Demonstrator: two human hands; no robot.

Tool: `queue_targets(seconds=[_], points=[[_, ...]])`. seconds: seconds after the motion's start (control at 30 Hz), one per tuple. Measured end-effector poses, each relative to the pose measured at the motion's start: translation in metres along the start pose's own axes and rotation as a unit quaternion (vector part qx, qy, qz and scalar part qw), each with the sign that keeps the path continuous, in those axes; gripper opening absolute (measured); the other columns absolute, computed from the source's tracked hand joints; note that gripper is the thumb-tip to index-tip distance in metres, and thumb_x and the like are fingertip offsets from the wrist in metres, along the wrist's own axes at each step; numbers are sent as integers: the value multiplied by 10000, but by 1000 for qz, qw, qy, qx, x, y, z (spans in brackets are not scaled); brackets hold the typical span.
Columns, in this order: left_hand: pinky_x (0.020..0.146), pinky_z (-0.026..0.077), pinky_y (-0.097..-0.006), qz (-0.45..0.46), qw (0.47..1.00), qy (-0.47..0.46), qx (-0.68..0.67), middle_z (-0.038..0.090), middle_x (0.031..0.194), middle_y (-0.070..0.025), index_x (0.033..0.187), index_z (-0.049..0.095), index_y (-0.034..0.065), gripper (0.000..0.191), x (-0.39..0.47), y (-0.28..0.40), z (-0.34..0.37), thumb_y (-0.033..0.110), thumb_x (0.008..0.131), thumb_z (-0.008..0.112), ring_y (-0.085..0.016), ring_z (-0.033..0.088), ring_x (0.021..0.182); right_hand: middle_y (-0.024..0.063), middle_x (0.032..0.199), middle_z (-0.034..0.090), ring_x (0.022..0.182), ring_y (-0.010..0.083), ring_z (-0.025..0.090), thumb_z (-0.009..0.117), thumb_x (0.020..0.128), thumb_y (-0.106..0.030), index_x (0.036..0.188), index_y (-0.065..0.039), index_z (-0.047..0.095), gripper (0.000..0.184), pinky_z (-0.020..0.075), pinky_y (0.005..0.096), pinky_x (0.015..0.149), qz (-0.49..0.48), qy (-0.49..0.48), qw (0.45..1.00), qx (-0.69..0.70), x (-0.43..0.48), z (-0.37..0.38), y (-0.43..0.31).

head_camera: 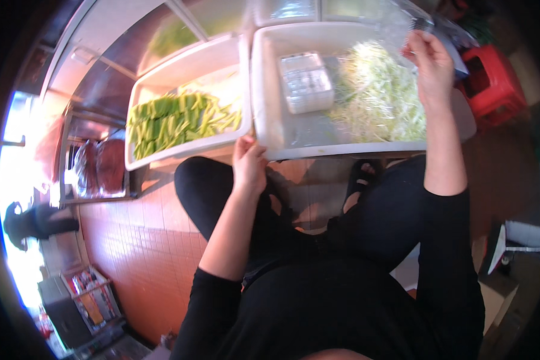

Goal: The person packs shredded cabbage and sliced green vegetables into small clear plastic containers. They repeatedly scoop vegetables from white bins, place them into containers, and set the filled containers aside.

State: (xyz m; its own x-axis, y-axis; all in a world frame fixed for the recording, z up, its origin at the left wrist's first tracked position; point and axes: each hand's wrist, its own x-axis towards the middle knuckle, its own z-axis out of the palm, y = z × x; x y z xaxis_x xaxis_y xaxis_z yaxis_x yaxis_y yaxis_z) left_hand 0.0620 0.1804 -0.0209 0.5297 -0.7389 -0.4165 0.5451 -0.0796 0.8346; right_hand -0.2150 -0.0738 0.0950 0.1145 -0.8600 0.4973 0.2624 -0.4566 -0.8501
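Note:
My right hand (429, 63) is raised over the right edge of a white plastic tub (342, 150), its fingers closed on a clear plastic container (393, 27). Pale shredded vegetable (378, 99) is heaped in the tub's right part, and a stack of clear plastic boxes (307, 83) lies to its left. My left hand (249, 162) is at the near rims where this tub meets a second white tub (193, 144); its fingertips are together, and whether they hold anything cannot be made out. Cut green vegetable pieces (175, 119) lie in rows in that second tub.
A red plastic stool (495, 85) stands at the right. Beyond the tubs is a glass-fronted case (162, 36). Dark red bagged items (101, 164) lie in a container at the left. A person in dark clothes (40, 222) is at the far left, above a stocked rack (92, 299).

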Motion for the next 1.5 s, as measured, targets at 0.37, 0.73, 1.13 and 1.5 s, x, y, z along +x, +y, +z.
queue_targets(seconds=[0.37, 0.73, 1.13, 1.5], points=[[911, 474, -332, 141, 962, -154, 173, 609, 1065, -106, 1133, 603, -24, 378, -34, 132, 69, 309, 975, 523, -143, 573, 904, 20, 825, 681, 730, 105, 631, 688, 867, -97, 918, -76, 704, 58, 512, 232, 690, -110, -145, 969, -166, -19, 29, -7], [983, 424, -453, -57, 891, -436, -114, 530, 1249, -134, 1418, 365, -2, 827, 75, 54, 164, 562, 860, 599, -271, 497, 1192, 32, 705, 593, 709, 183, 623, 800, 615, 39, 678, -39, 558, 263, 505, 304, 642, -59, -241, 937, -245, -37, 66, 14], [1113, 359, -464, -68, 926, -344, -140, 450, 1347, -246, 1382, 391, -41, 652, 84, 87, 140, -61, 732, 440, -366, 469, 1266, -17, 829, 546, 755, 69, 533, 711, 859, -191, 900, -67, 593, 176, 486, 241, 780, 33, -85, 989, 116, 2, 70, 20], [1030, 487, -460, 64, 926, -240, -283, 454, 1255, -198, 1382, 356, -30, 501, 115, 116, 120, -107, 887, 374, -388, 480, 1245, 69, 1005, 670, 996, 256, 619, 666, 827, -353, 960, -111, 692, 277, 513, 388, 848, -16, -487, 752, -443, -47, 114, 144]])
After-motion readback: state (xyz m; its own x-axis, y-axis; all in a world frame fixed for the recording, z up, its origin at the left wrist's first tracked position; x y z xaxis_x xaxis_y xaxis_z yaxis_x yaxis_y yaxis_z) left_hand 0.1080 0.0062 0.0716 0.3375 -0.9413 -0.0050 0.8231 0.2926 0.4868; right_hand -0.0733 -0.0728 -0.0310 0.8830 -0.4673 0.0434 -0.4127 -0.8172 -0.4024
